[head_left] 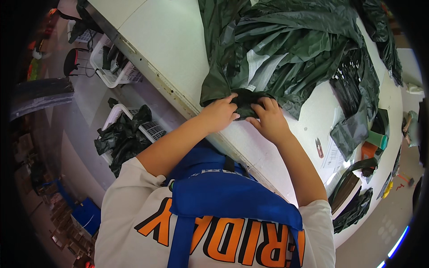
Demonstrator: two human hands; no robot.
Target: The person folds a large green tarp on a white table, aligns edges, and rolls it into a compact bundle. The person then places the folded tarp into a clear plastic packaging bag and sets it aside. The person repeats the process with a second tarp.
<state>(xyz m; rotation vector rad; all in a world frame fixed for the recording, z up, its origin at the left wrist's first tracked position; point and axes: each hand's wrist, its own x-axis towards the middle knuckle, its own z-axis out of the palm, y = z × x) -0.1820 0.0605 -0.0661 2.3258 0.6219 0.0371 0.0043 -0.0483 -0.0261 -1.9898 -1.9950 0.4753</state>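
Observation:
A crumpled dark green garment (pixel 308 49) of thin, shiny fabric spreads over the far part of the white table (pixel 156 31), with pale mesh lining (pixel 263 67) showing in its middle. My left hand (pixel 220 113) grips the garment's near edge, fingers curled at a dark section. On the other side of that section my right hand (pixel 271 119) holds the same edge between thumb and fingers. The fabric between the hands looks blackish and bunched. Parts of the fingertips are hidden in the folds.
Red-handled thread snips (pixel 319 147) and a printed paper sheet (pixel 333 154) lie right of my right hand. Beyond are a stack of black strips (pixel 347 80) and a green-and-orange object (pixel 373 145). White baskets (pixel 114 82) with dark fabric stand left, below the table edge (pixel 165 82).

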